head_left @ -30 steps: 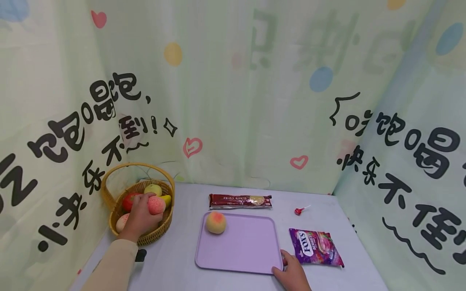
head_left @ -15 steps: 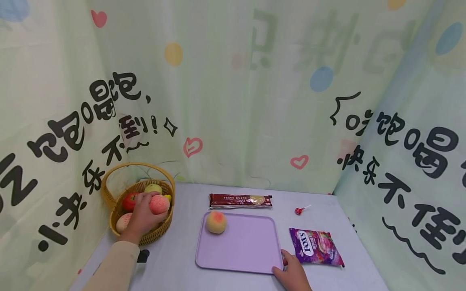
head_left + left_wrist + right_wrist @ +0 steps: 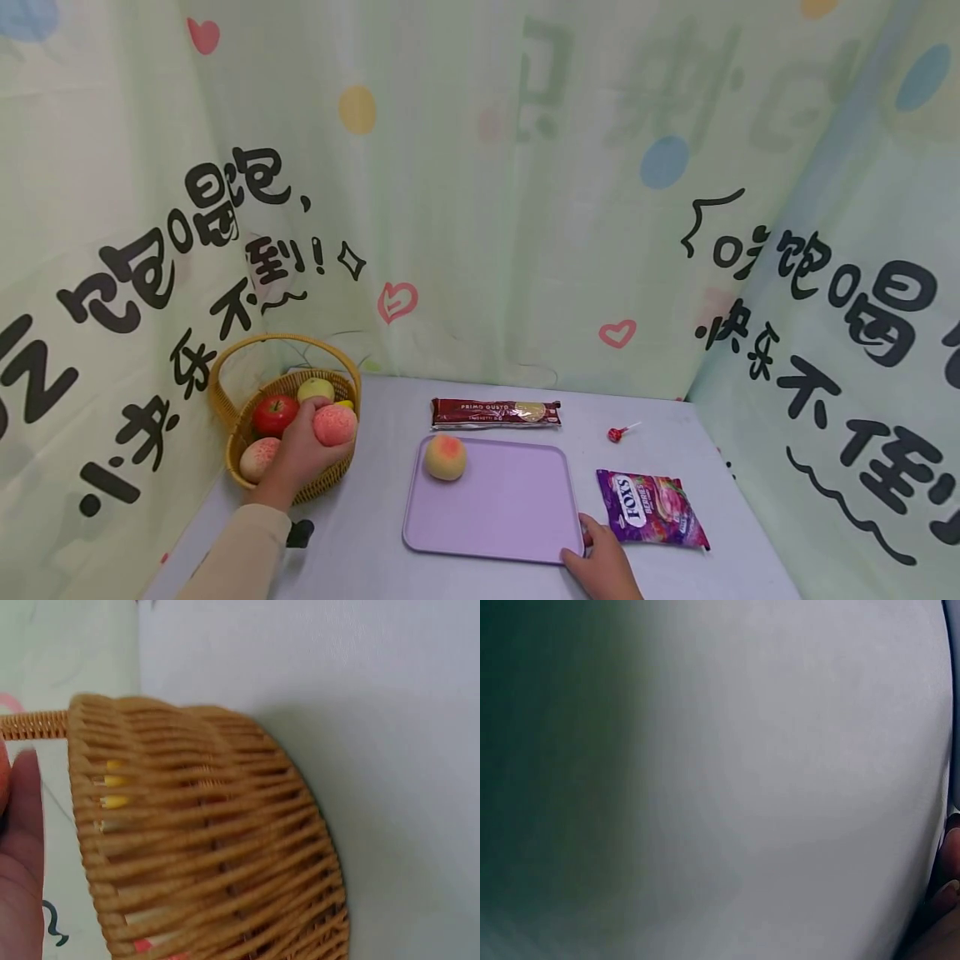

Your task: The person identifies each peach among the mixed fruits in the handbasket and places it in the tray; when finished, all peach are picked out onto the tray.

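Observation:
My left hand [image 3: 302, 454] holds a pink peach [image 3: 335, 425] over the right side of the wicker basket [image 3: 327, 482]. In the left wrist view the thumb side of that hand [image 3: 22, 859] appears at the left edge, beside the basket's woven wall [image 3: 210, 832]. Still inside the basket are a red tomato-like fruit [image 3: 274, 415], a yellow-green fruit [image 3: 316, 389] and another pale pink peach [image 3: 259, 459]. My right hand [image 3: 606, 560] grips the lilac tray [image 3: 498, 517] at its near right corner. A yellow peach with a red top [image 3: 446, 457] sits at the tray's far left.
Behind the tray lies a long brown spaghetti pack [image 3: 495, 413]. To its right is a red lollipop [image 3: 617, 435], and a purple candy bag [image 3: 652, 510] lies beside the tray. Printed curtains [image 3: 480, 208] enclose the white table at the back and both sides.
The left hand has lifted the pink peach slightly and carried it right, toward the basket's right rim, uncovering more of the red fruit. The right hand and tray have stayed in place.

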`<action>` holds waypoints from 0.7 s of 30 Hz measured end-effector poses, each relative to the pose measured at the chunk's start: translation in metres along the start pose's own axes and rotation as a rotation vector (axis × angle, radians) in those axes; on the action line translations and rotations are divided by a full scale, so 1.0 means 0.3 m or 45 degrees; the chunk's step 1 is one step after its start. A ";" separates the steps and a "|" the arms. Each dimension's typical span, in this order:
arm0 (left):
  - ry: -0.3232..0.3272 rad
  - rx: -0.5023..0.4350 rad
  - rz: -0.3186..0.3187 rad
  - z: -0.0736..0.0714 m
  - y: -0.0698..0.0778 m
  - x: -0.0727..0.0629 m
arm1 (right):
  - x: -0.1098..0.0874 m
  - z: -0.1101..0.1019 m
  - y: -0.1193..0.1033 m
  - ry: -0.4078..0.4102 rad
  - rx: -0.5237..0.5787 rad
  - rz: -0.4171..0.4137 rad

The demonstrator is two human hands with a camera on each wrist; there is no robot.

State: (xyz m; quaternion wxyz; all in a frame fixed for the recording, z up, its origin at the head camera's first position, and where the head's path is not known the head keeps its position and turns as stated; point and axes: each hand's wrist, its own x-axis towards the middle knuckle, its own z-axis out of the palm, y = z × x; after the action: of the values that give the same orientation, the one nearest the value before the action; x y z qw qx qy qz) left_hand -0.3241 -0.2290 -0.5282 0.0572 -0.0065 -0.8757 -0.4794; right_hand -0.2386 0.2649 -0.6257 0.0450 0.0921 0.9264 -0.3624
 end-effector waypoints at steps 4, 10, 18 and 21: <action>-0.017 -0.038 -0.009 0.013 0.008 -0.010 | -0.003 -0.002 -0.004 -0.002 -0.001 0.001; -0.024 -0.038 0.034 0.041 0.018 -0.027 | -0.002 -0.001 -0.002 0.002 0.013 0.005; -0.069 -0.090 -0.004 0.086 0.022 -0.028 | -0.006 -0.002 -0.010 -0.013 0.005 0.029; -0.082 -0.070 0.002 0.105 0.023 -0.031 | -0.007 -0.003 -0.014 -0.013 0.005 0.032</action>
State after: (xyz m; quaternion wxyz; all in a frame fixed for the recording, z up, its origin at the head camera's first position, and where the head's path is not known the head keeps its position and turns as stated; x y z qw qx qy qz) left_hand -0.3174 -0.1983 -0.5401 0.0291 -0.0243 -0.8636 -0.5027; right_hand -0.2373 0.2622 -0.6219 0.0541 0.1021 0.9243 -0.3639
